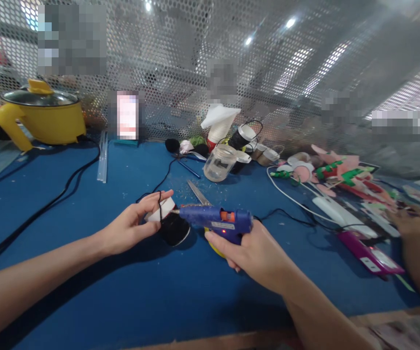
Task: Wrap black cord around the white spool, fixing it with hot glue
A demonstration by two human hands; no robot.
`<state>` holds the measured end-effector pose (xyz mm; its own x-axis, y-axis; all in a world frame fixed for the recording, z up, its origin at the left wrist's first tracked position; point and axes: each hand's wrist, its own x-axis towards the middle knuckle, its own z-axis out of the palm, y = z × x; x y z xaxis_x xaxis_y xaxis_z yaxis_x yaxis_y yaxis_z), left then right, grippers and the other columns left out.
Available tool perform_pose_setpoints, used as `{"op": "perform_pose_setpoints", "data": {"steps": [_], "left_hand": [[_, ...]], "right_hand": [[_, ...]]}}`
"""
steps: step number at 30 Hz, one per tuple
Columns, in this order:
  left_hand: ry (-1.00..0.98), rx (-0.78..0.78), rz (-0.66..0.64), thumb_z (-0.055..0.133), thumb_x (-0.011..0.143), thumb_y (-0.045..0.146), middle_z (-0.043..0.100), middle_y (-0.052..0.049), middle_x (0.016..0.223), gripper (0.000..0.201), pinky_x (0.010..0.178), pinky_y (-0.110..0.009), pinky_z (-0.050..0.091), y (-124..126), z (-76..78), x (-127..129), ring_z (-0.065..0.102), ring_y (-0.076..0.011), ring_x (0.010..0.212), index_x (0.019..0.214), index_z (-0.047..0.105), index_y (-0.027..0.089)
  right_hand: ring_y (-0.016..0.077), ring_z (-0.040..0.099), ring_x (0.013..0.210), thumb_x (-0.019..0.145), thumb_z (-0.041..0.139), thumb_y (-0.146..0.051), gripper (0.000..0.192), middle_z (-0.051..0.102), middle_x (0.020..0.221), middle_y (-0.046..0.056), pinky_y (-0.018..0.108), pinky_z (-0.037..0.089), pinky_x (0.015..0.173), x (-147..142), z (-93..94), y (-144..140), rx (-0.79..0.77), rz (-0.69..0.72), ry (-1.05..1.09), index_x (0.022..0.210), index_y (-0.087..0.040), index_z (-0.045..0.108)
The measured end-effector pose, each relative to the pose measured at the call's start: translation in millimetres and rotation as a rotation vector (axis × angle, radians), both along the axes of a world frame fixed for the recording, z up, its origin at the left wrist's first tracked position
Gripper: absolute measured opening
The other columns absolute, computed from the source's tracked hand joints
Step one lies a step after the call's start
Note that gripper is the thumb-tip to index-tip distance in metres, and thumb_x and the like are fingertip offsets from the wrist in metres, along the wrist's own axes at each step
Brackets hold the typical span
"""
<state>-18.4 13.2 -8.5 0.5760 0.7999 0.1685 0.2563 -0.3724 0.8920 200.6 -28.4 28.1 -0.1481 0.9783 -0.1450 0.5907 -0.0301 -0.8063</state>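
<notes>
My right hand (248,253) is wrapped round the handle of a blue hot glue gun (213,218), its small red light lit. The gun's nozzle points left and meets or nearly meets a small paper cup (175,226) partly covered in black yarn. Fingers of my left hand (136,218) grip the cup's white part, with a strand of black yarn (159,206) over them. That yarn runs back to a dark ball (172,145). Scissors (198,193) with yellow handles lie behind and partly under the glue gun.
A clear plastic jar (220,163) and several wrapped cups stand at the back. Far left is a yellow electric pot (47,116) with its cable across the blue table. Rightward lie glue sticks, a purple power strip (368,253) and felt pieces, beside another person's hand (416,221).
</notes>
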Motion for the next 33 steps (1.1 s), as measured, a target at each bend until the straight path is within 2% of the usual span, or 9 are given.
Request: {"op": "perform_pose_setpoints", "data": {"steps": [12,19,23,28,31,33], "left_hand": [[-0.049,0.006,0.003,0.047,0.079,0.033,0.034,-0.007,0.138,0.027,0.101,-0.045,0.021,1.9,-9.7,-2.4,0.027,-0.0287,0.126,0.099,0.058,0.018],[-0.046,0.014,0.006,0.047,0.079,0.033,0.034,-0.007,0.138,0.027,0.102,-0.045,0.02,1.1,-8.5,-2.3,0.027,-0.0292,0.126,0.099,0.058,0.019],[-0.034,-0.005,0.002,0.047,0.079,0.033,0.033,-0.007,0.138,0.028,0.101,-0.043,0.023,1.0,-7.5,-2.4,0.027,-0.0279,0.126,0.099,0.057,0.018],[-0.036,-0.022,-0.009,0.046,0.079,0.034,0.032,-0.007,0.139,0.022,0.101,-0.043,0.024,2.2,-6.7,-3.2,0.027,-0.0288,0.126,0.085,0.058,0.017],[-0.038,-0.019,-0.012,0.047,0.079,0.032,0.032,-0.006,0.139,0.019,0.101,-0.044,0.023,2.9,-6.5,-3.9,0.028,-0.0302,0.125,0.077,0.058,0.017],[-0.034,-0.008,-0.017,0.047,0.079,0.031,0.032,-0.006,0.139,0.018,0.101,-0.044,0.023,3.1,-6.4,-4.2,0.029,-0.0309,0.125,0.08,0.058,0.017]], "right_hand": [[0.0073,0.04,0.033,0.068,0.055,-0.034,0.019,0.041,0.039,-0.006,0.019,0.037,0.034,0.1,0.2,-1.1,-0.03,-0.002,0.022,0.062,-0.017,0.049],[0.0064,0.04,0.032,0.069,0.055,-0.032,0.016,0.041,0.038,-0.007,0.018,0.037,0.033,-1.4,0.3,-2.8,-0.017,0.012,0.036,0.065,-0.016,0.05],[0.0062,0.04,0.032,0.069,0.055,-0.033,0.019,0.043,0.039,-0.006,0.018,0.037,0.033,0.1,0.1,-1.3,-0.017,0.016,0.029,0.06,-0.017,0.048],[0.0057,0.04,0.032,0.075,0.049,-0.035,0.032,0.042,0.036,-0.005,0.018,0.039,0.037,7.2,-1.0,8.7,-0.009,0.063,-0.029,0.05,-0.017,0.042],[0.0055,0.04,0.033,0.077,0.048,-0.036,0.032,0.042,0.036,-0.005,0.018,0.039,0.039,9.3,-1.6,10.0,-0.015,0.1,-0.013,0.051,-0.017,0.043],[0.006,0.041,0.033,0.076,0.048,-0.037,0.03,0.042,0.037,-0.005,0.018,0.039,0.039,9.5,-1.5,8.5,-0.031,0.092,-0.016,0.055,-0.017,0.044]]}}
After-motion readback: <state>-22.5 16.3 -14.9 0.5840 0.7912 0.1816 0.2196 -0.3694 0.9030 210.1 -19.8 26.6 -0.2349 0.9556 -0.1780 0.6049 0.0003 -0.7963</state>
